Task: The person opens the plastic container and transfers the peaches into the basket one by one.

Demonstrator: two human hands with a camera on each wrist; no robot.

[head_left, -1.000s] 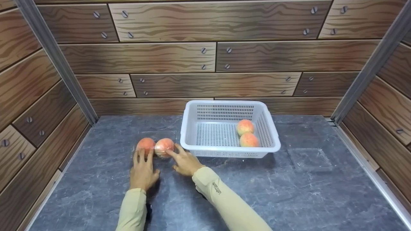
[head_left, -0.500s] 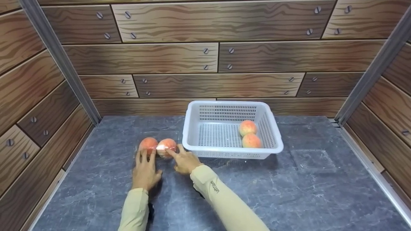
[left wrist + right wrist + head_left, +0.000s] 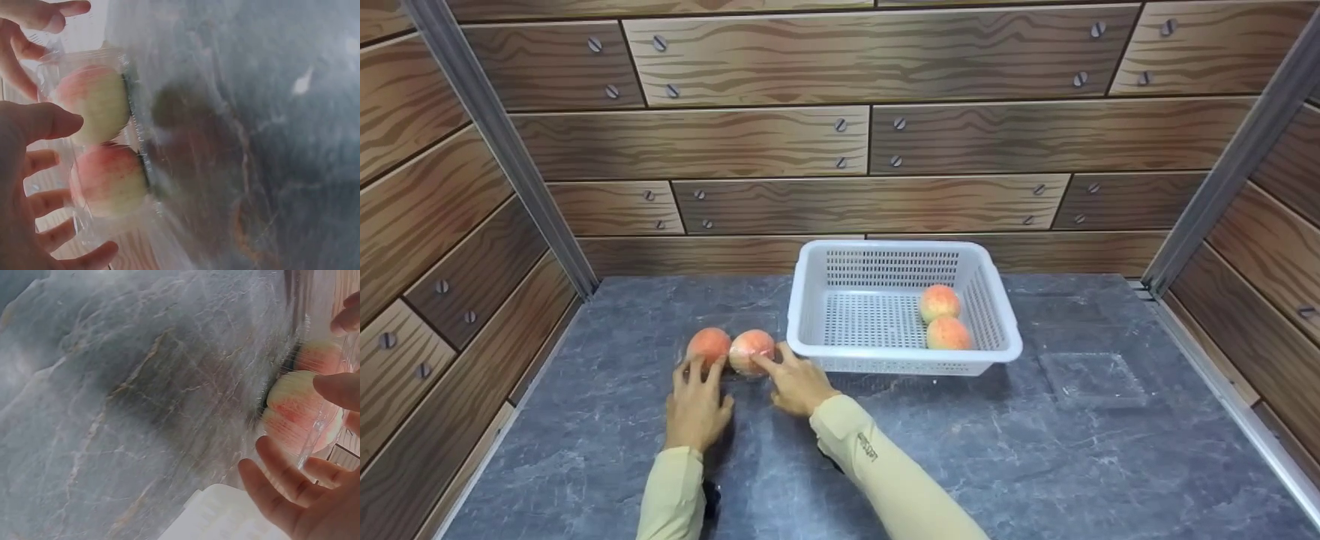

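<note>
Two peaches, a left one (image 3: 709,346) and a right one (image 3: 751,349), sit side by side in a clear plastic box (image 3: 100,53) on the table. Spread fingers of my left hand (image 3: 695,411) touch the box's near left side; in the left wrist view its thumb lies over the plastic. At the box's right end, my right hand (image 3: 801,384) reaches in with its index finger pressing on the plastic by the right peach. The right wrist view shows my right hand (image 3: 315,495) with fingers apart around that end. Glare and transparency hide the box's exact edges.
A white perforated basket (image 3: 904,352) stands just right of the box, holding two more peaches (image 3: 945,331) at its right side. Further right, a clear plastic tray (image 3: 1099,379) lies on the grey marbled table (image 3: 1035,465). Wood-patterned walls (image 3: 855,142) enclose the back and sides.
Both hands stay at the box with only slight finger shifts. The peaches and basket keep their places; the head view has shifted a little.
</note>
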